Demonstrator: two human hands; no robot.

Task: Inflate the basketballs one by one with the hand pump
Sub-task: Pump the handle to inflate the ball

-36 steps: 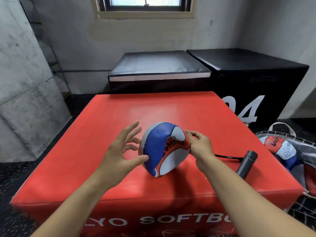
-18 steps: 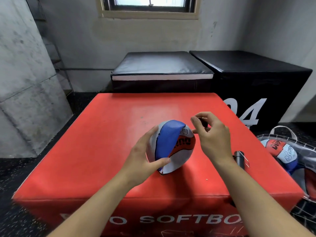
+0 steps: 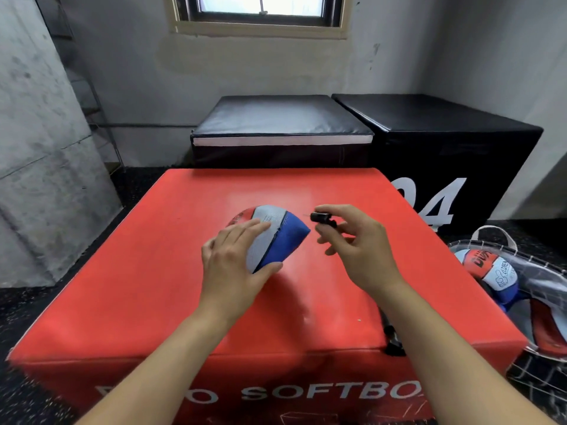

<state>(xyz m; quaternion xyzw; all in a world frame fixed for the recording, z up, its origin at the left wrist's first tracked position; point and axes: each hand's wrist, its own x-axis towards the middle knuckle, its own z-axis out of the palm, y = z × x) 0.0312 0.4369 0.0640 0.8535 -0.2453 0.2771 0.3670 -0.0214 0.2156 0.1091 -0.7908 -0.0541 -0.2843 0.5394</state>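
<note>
In a bare concrete room beneath a small window, a red padded box (image 3: pixel 153 286) fills the middle of the frame, with two black padded boxes (image 3: pixel 352 127) behind it. At centre, a limp, deflated basketball (image 3: pixel 276 233) lies on the red top, the left hand (image 3: pixel 234 268) holding it with fingers spread over its grey panel and thumb under its near edge. Just right of the ball, the right hand (image 3: pixel 359 250) pinches the pump's black needle fitting (image 3: pixel 319 217) between thumb and forefinger, its thin needle pointing left toward the ball's upper right edge, close but apart. The valve is not visible. The right hand is the nearer to the insertion point. At lower right, more basketballs sit in a mesh bag (image 3: pixel 521 289).
</note>
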